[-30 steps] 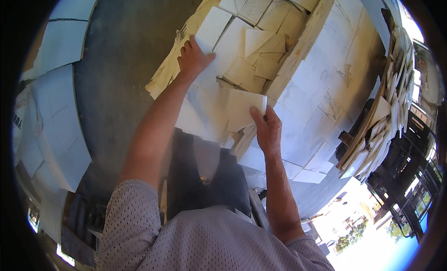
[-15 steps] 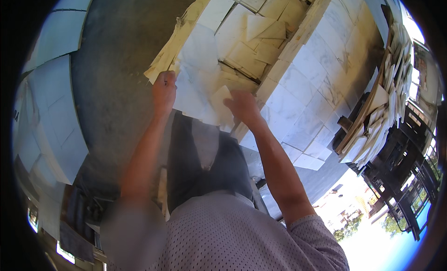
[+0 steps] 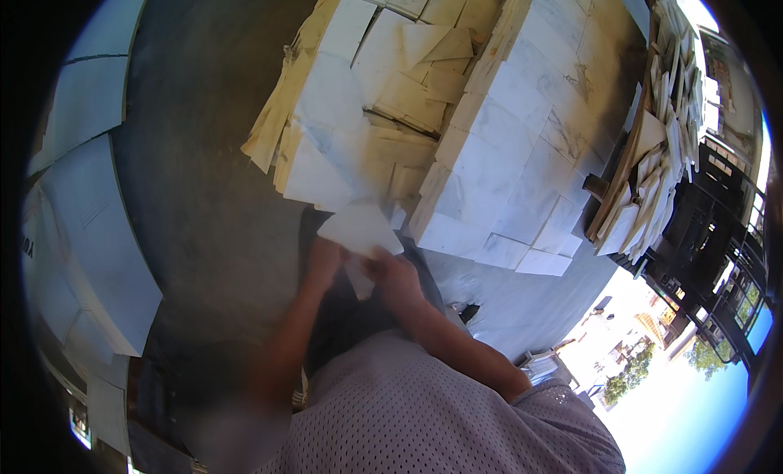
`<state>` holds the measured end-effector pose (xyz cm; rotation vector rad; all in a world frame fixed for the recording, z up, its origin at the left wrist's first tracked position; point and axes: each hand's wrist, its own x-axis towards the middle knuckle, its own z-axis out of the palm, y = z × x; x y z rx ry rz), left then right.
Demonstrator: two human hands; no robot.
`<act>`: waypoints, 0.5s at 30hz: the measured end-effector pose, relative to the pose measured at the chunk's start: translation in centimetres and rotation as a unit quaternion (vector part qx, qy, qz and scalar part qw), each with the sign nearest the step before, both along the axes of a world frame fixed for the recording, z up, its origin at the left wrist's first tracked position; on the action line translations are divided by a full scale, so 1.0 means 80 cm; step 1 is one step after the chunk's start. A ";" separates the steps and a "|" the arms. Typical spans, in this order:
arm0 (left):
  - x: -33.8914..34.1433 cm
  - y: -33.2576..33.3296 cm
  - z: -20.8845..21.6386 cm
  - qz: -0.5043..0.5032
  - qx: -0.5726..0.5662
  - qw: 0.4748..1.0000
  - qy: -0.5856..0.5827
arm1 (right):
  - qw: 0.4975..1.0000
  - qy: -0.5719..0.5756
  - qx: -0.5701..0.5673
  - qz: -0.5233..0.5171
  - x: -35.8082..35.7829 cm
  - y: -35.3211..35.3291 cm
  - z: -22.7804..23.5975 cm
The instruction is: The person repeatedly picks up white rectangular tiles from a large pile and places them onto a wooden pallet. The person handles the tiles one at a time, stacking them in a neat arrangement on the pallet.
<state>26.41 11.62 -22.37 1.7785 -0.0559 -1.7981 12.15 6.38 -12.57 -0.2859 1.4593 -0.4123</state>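
A whitish, irregular piece of stone tile (image 3: 359, 227) is held up in front of my legs, between both hands. My left hand (image 3: 324, 260) is closed on its left lower edge. My right hand (image 3: 391, 276) grips the edge at its lower right corner, with the fingers partly hidden. Just beyond the piece lies a stack of pale marble tiles (image 3: 330, 99), with yellowish broken pieces (image 3: 412, 99) lying in a hollow along its right side.
Right of the stack stands a second block of marble tiles (image 3: 506, 164) in close rows. Thin slabs (image 3: 665, 140) lean in a bundle at the far right, near a dark metal frame (image 3: 701, 254). Large pale slabs (image 3: 90, 221) stand on the left. Grey floor (image 3: 204, 148) lies between.
My left hand has left the stack's corner and come toward my body to grip the tile piece. My right hand has lifted that piece off the stack and brought it closer.
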 end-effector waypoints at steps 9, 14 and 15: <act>0.075 -0.048 0.014 -0.006 -0.018 0.994 -0.108 | 0.931 -0.140 0.041 -0.334 0.013 0.033 -0.125; 0.077 -0.046 0.009 -0.052 -0.015 0.991 -0.120 | 0.959 -0.037 -0.170 -0.224 0.042 0.028 -0.171; 0.074 -0.040 0.006 -0.056 0.002 0.993 -0.107 | 0.967 0.042 -0.209 -0.142 0.046 0.024 -0.178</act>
